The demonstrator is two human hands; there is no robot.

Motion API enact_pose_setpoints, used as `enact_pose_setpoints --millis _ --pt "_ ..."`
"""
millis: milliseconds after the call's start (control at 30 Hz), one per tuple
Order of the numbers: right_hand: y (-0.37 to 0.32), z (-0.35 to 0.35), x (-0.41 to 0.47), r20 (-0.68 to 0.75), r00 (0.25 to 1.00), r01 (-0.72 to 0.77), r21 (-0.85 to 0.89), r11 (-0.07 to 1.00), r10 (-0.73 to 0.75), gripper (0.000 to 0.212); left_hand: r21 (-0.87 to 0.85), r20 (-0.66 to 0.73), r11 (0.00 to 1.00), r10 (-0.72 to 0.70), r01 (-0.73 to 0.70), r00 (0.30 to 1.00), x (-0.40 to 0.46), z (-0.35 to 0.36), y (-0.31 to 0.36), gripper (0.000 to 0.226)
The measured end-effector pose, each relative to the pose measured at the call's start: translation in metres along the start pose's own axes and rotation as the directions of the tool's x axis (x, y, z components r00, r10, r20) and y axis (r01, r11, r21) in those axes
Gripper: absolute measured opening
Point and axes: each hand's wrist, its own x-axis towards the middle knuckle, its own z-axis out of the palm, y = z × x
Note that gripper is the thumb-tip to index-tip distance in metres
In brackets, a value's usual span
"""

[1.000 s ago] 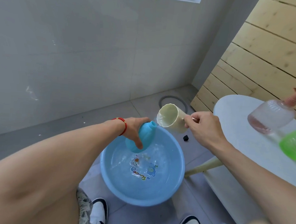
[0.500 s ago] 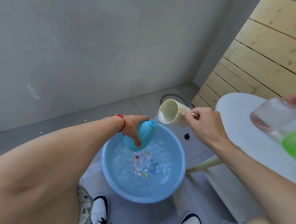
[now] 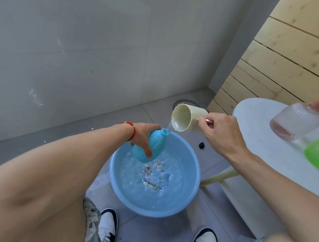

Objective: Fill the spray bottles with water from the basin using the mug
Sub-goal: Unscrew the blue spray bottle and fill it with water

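Centre frame, the right hand (image 3: 221, 133) is gripping the tipped cream mug (image 3: 187, 118), water trickling into the blue bottle (image 3: 154, 145) the left hand (image 3: 144, 136) is holding tilted over the water-filled basin (image 3: 192, 181); how full that bottle is, I cannot tell.

Three spray bottles are in view: one blue bottle (image 3: 154, 145) with its neck open, one clear pink bottle (image 3: 295, 123) with a pink spray head, and one green bottle (image 3: 318, 154) cut off by the frame edge. There is one cream mug (image 3: 187, 118), one blue basin (image 3: 194, 181) of water, one white desk (image 3: 261, 145), one small black cap (image 3: 201, 145) on the floor, two hands, left hand (image 3: 142, 136) and right hand (image 3: 221, 132), one red bracelet (image 3: 131, 130), and two shoes (image 3: 108, 228).
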Motion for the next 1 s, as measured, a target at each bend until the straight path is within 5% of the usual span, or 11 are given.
enact_pose_setpoints --millis 533,1000 --pt "0.0007 0.0008 0.0031 -0.078 0.979 0.180 -0.094 0.979 -0.187 0.040 -0.091 0.017 0.996 -0.001 0.003 1.000 0.0013 0.0013 0.0010 0.084" --pt "0.0000 -0.0047 0.0042 -0.189 0.887 0.365 -0.271 0.891 -0.421 0.034 -0.126 -0.008 0.992 0.028 -0.029 1.000 -0.0016 0.0000 0.0082 0.084"
